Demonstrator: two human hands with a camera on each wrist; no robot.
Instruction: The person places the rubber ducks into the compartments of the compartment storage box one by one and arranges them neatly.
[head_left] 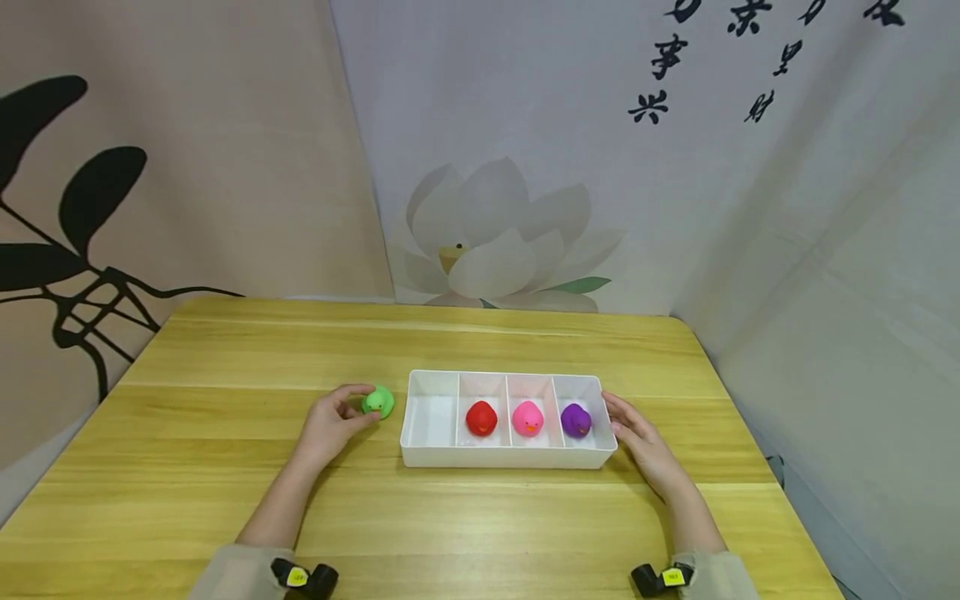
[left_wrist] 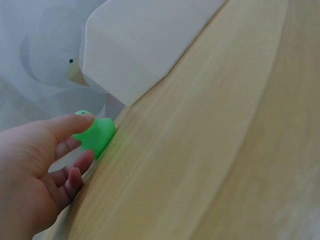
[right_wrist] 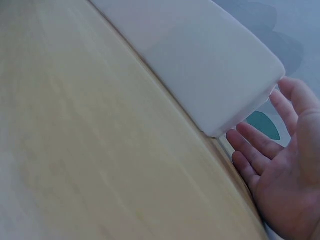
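A small green rubber duck (head_left: 378, 402) rests on the table, left of a white divided tray (head_left: 502, 457). My left hand (head_left: 335, 425) pinches it between thumb and fingers; in the left wrist view the thumb lies across the duck (left_wrist: 100, 134) near its head. In the tray's compartments, a red duck (head_left: 482, 419), a pink duck (head_left: 528, 419) and a purple duck (head_left: 576, 421) sit one each, while the leftmost compartment holds nothing. At the tray's right end, my right hand (head_left: 643, 437) touches the wall with loosely bent fingers.
The wooden table (head_left: 495, 533) ends at a back edge against a fabric backdrop (head_left: 517, 125) printed with a lotus and characters. Another cloth (head_left: 847, 275) hangs along the right side. Wrist cameras (head_left: 303, 577) sit on both sleeves.
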